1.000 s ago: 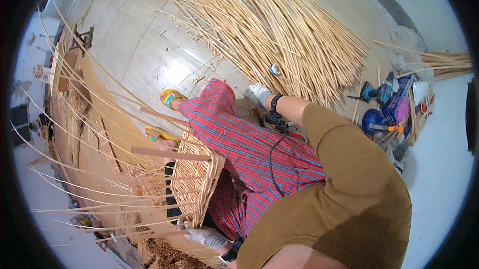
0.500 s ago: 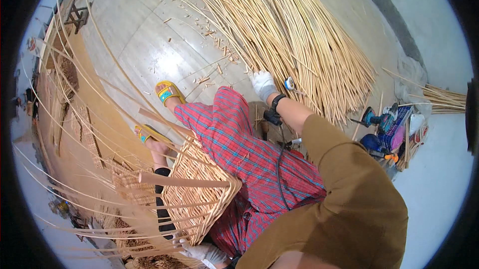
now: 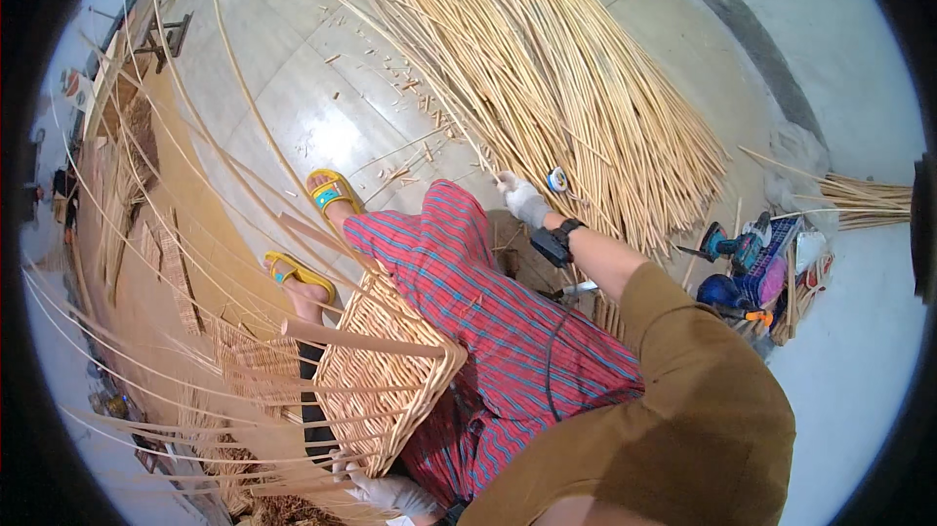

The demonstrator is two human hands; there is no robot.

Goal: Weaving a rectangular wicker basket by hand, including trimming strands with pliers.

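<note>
A half-woven wicker basket (image 3: 363, 367) rests tilted against my lap, its long uncut stakes fanning out to the left. My left hand (image 3: 383, 493), in a white glove, is closed on the basket's near lower edge; some of its fingers are hidden. My right hand (image 3: 524, 200), gloved too, reaches out past my knee to the border of a big bundle of pale canes (image 3: 586, 97). Its fingers are pinched around the end of one cane. A thick flat wooden stick (image 3: 361, 338) crosses the basket to its corner.
Beside my right hand a small round tape measure (image 3: 557, 181) lies on the canes. A teal power drill (image 3: 734, 243) and other tools sit at the right. Cane offcuts (image 3: 398, 175) litter the floor. Woven panels (image 3: 256, 362) lie at the left, and a small wooden stool (image 3: 166, 41) stands far left.
My right hand has moved slightly nearer to me and its fingers have closed on a cane end. The left hand stays at the basket, which has shifted only a little in view.
</note>
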